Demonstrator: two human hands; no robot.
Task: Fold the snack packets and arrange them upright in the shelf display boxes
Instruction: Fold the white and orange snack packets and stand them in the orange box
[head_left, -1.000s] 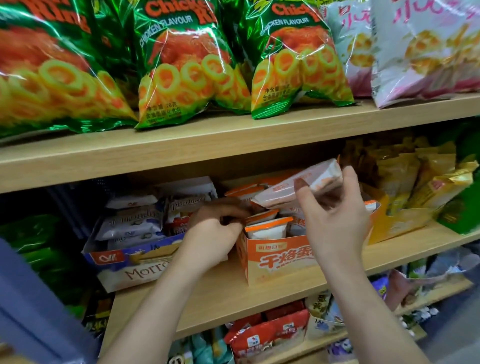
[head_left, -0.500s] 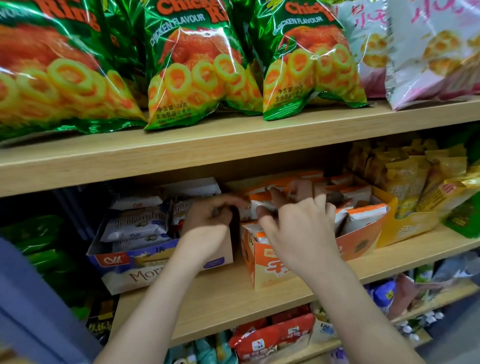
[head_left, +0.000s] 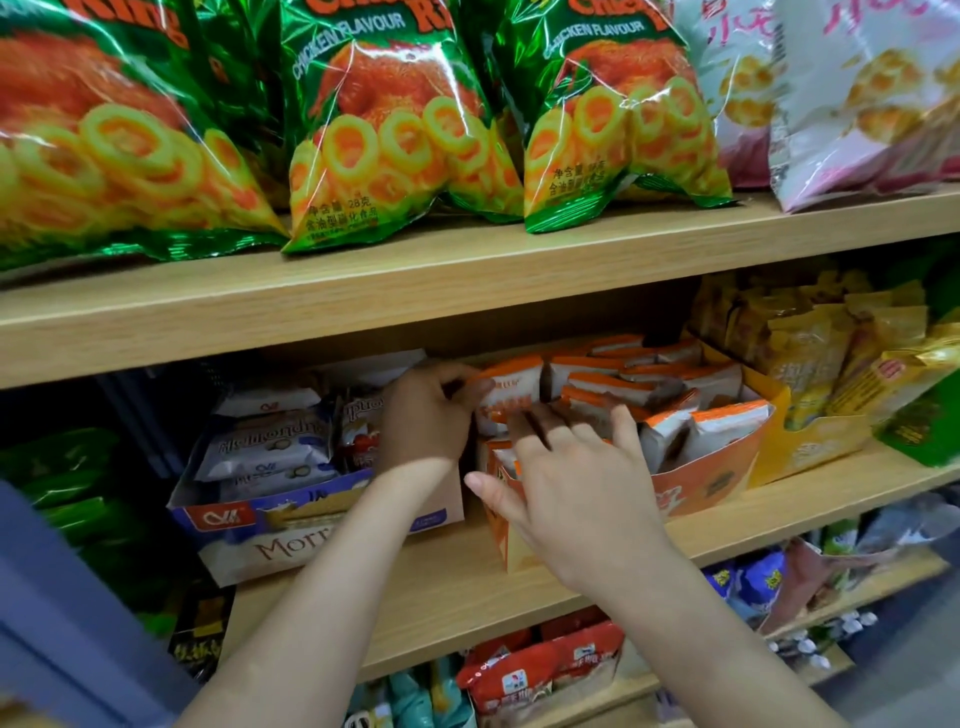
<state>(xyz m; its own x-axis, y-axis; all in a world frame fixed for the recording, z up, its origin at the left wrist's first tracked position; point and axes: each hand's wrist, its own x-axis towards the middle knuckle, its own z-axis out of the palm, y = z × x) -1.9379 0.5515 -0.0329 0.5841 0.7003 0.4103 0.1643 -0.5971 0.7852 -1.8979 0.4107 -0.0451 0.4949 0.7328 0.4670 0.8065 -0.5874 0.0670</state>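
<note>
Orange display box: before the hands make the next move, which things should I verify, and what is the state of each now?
1. Left hand grips the packet: ok, fingers pinch its left edge.
2. That packet stands upright: ok.
3. That packet is folded: cannot tell.
4. Right hand holds nothing: ok, its straight fingers rest on packets inside the orange display box.
5. Back packets stand upright: not ok, several lie tilted.
6. The box sits fully on the shelf: ok.
</note>
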